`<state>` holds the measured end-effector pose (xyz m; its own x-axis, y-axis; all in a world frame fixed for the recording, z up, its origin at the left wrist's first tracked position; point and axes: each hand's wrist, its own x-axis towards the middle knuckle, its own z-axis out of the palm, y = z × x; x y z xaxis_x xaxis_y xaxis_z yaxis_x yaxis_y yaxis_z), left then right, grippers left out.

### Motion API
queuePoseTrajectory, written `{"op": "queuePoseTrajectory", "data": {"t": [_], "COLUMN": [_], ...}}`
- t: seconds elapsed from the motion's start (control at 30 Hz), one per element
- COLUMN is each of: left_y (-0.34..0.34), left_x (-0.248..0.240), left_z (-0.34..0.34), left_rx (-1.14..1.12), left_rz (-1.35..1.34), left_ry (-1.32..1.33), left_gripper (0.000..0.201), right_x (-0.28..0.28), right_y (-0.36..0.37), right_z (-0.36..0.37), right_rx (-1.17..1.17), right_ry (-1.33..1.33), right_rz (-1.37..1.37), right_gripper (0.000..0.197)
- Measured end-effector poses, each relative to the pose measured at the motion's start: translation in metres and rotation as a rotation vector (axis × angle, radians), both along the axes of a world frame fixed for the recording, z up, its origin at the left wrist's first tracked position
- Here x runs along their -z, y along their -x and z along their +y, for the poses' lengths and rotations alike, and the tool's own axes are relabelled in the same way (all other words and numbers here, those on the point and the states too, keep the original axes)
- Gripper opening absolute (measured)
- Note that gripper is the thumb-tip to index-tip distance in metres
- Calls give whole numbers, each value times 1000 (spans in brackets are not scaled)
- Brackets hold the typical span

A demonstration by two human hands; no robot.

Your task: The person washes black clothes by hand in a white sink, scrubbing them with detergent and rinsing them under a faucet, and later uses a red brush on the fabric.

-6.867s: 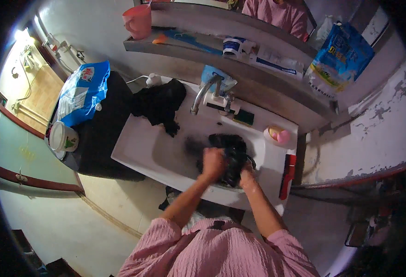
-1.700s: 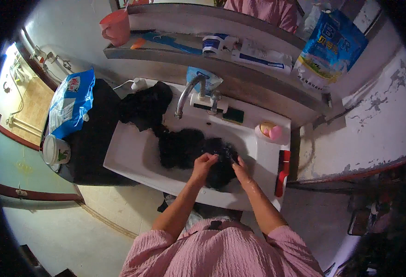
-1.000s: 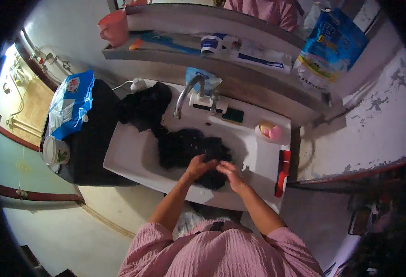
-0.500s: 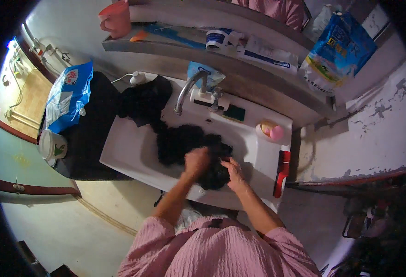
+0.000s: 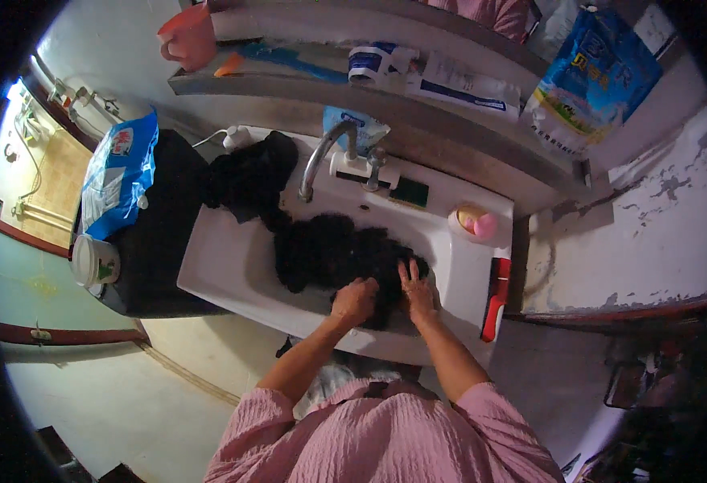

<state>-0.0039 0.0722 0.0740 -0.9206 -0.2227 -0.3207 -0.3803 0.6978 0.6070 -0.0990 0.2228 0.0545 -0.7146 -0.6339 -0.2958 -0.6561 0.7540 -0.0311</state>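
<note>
Down in the white sink (image 5: 218, 245) the bunched black cloth (image 5: 321, 249) stretches left to right, its right end slanting toward the person; the right hand (image 5: 418, 294) has fingers spread there, the left hand (image 5: 355, 302) curls, pinching what I cannot tell

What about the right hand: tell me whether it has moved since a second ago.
Yes: the right hand has shifted slightly rightward, judged against the tap.

Blocked at back of sink (image 5: 215, 258) by tap (image 5: 312, 167) and sponge (image 5: 409, 191), in its basin by black cloth (image 5: 325, 251). Passable over its front-left corner.
</note>
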Motion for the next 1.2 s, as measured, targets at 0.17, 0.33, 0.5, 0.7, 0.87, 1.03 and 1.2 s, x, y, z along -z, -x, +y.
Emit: {"op": "queuePoseTrajectory", "data": {"t": [0.17,0.33,0.5,0.7,0.87,1.03,1.2], "left_y": [2,-13,-19,-29,-12,4,-1], "left_x": [-60,-47,-11,64,-20,-45,-42], "left_z": [-43,-99,-94,-61,-51,-73,-55], "left_rx": [-377,-755,-762,-509,-221,-545,-184], "left_rz": [150,270,412,156,33,303,-70], "left_ry": [24,8,22,478,150,-513,235], "left_gripper": [27,28,31,44,37,34,52], "right_x": [10,-71,-86,-53,-74,-120,-87], "right_y": [11,-2,-19,-34,-17,-18,-24], "right_z": [10,4,17,29,29,39,66], "right_rx": [624,112,-135,-206,53,159,149], "right_ry": [602,596,278,361,620,576,670], "right_rz": [-701,-293,-150,-69,-114,-89,-61], "right_gripper": [28,30,29,26,24,22,29]}}
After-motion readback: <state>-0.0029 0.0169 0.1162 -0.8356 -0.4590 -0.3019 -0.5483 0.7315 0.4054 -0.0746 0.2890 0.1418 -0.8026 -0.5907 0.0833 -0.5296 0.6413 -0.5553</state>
